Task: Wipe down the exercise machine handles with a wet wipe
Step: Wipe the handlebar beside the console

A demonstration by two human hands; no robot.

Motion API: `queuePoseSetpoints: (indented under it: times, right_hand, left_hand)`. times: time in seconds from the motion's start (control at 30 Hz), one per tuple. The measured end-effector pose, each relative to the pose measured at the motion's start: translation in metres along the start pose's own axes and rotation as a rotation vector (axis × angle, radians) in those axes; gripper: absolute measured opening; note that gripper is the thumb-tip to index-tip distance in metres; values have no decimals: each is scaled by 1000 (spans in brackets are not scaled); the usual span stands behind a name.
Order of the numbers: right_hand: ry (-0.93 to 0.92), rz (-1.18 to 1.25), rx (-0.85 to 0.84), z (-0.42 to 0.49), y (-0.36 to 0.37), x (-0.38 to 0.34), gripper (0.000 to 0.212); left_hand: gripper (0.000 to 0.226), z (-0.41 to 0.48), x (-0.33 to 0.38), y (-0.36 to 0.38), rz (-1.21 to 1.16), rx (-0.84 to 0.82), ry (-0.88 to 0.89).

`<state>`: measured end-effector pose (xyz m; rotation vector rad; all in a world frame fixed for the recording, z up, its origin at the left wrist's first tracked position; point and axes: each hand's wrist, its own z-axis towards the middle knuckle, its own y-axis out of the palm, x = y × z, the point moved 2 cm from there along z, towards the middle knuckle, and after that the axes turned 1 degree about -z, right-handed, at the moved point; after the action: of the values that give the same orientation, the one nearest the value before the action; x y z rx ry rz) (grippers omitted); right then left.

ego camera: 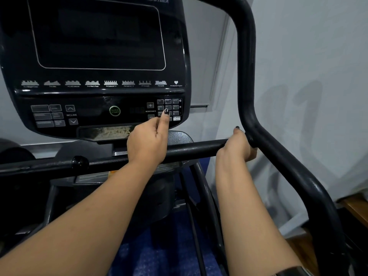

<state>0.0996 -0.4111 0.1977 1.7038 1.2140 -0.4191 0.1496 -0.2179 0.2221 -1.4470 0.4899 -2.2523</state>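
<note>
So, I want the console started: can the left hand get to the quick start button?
Probably yes: the left hand points a finger at the keypad beside the quick start button, with only bare console face between them.

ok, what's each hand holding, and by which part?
Right hand grips the horizontal handlebar at its right end, by the junction with the curved side rail. Left hand holds nothing visible; its index finger touches the console keypad. No wipe in view.

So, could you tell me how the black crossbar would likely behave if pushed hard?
Probably rigid: the crossbar joins the curved handle at one end. Its matte surface looks grippy rather than slippery, where the right hand grips it. Being fixed, it shouldn't roll or tip.
</note>
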Motion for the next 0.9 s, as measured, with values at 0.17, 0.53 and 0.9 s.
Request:
queuePoseSetpoints:
  times: [0.17, 0.53, 0.9]
  right_hand:
    - [-63, -111, -447, 30, -18, 5, 28]
    - [-222, -17, -28, 26, -7, 7, 56]
    - [-202, -220, -749, 22, -22, -11, 30]
  left_hand:
    - [70, -1, 1, -1, -14, -9, 3]
    - [70, 0, 1, -1, -7, -14, 24]
    - [64, 1, -2, 1, -45, 2, 24]
